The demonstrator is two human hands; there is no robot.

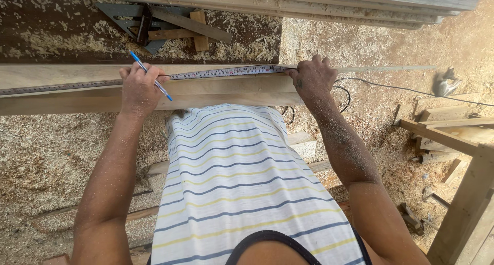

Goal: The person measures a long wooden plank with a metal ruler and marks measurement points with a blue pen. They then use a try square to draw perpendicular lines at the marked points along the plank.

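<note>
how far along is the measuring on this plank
Done: the flexible measuring tape lies stretched along the long pale wooden plank. In hand: the right hand pins its end at the plank's end; the left hand holds a blue pen. Left: no pen mark visible.

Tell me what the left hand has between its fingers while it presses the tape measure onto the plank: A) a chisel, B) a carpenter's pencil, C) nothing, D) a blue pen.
D: the left hand holds a thin blue pen across its fingers while pressing the tape measure onto the plank; the right hand pins the tape's end at the plank's end.
</note>
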